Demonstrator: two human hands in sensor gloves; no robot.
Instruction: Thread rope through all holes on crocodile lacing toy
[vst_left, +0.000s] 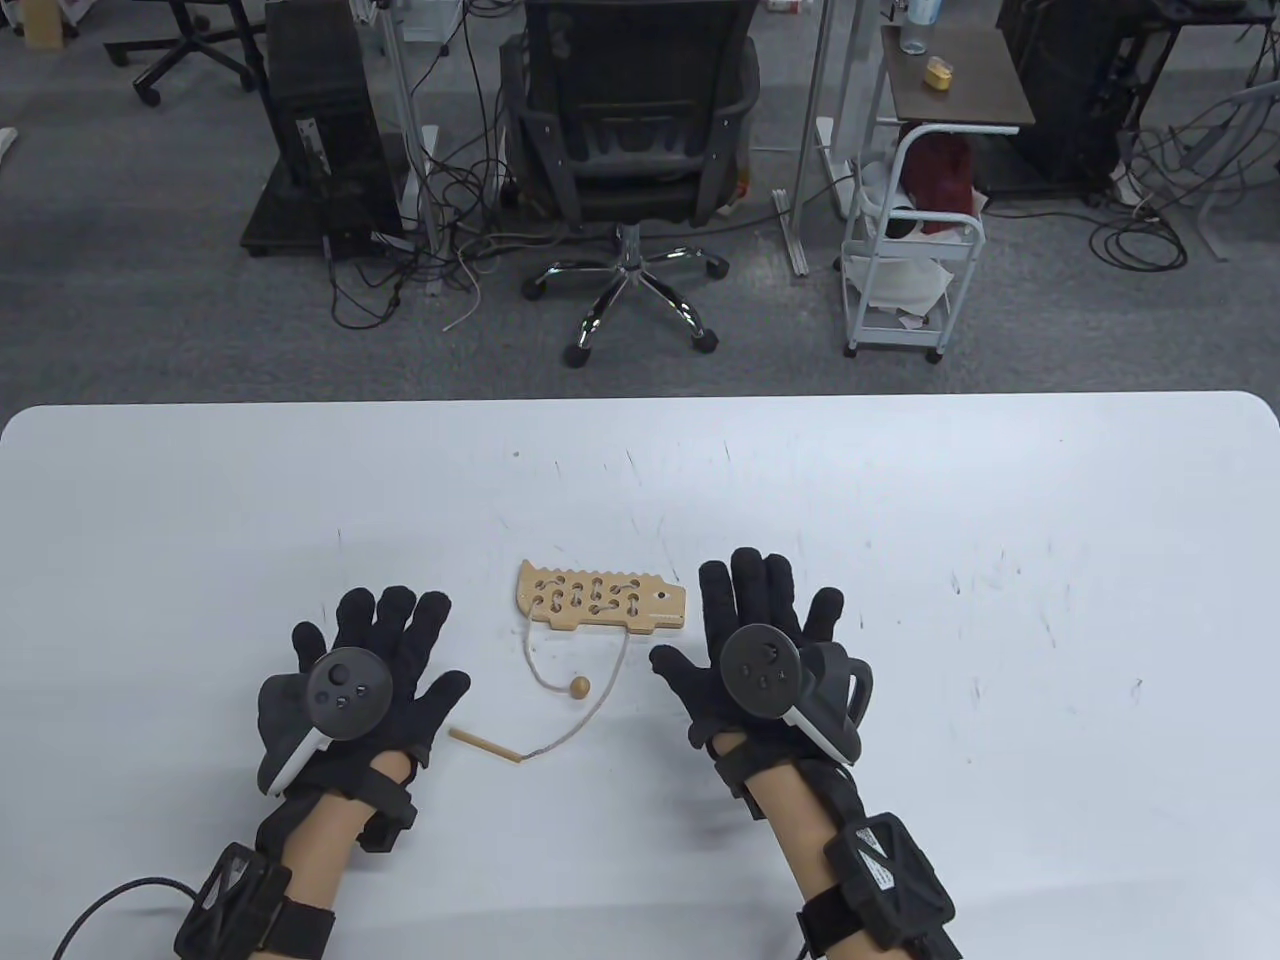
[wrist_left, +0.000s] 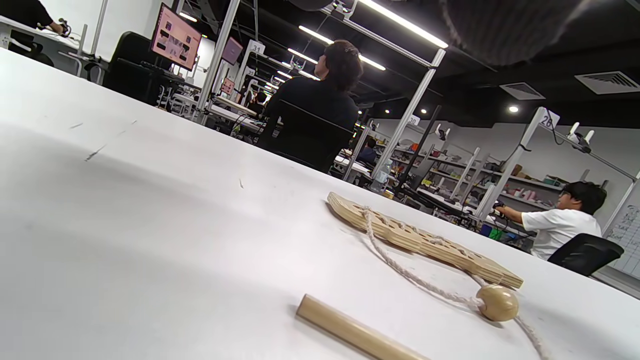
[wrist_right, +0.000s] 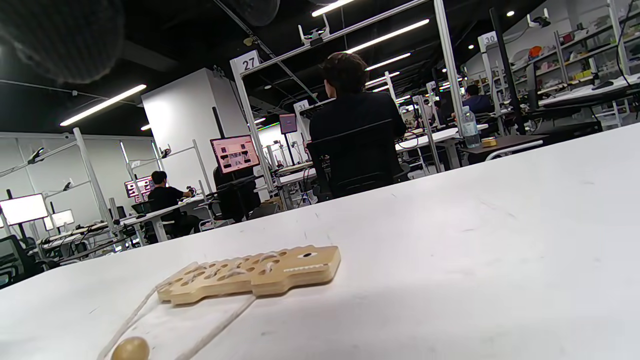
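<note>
**Currently: hands flat, toy laced, check remaining holes**

Your left hand (vst_left: 365, 680) and right hand (vst_left: 765, 660) lie spread, palms down on the table (vst_left: 1000, 520), holding nothing. The crocodile toy (vst_left: 603, 600) lies flat between them, just beside your right fingers. Its rope (vst_left: 600, 705) already weaves through many holes; whether all are filled cannot be told. Trailing ends carry a wooden needle (vst_left: 485, 745) and a bead (vst_left: 578, 687). Before pulling, pin the toy with one hand and pinch the needle near its tip. Post numbers 27, 30 and 31 are readable behind; none shows on the toy.
</note>
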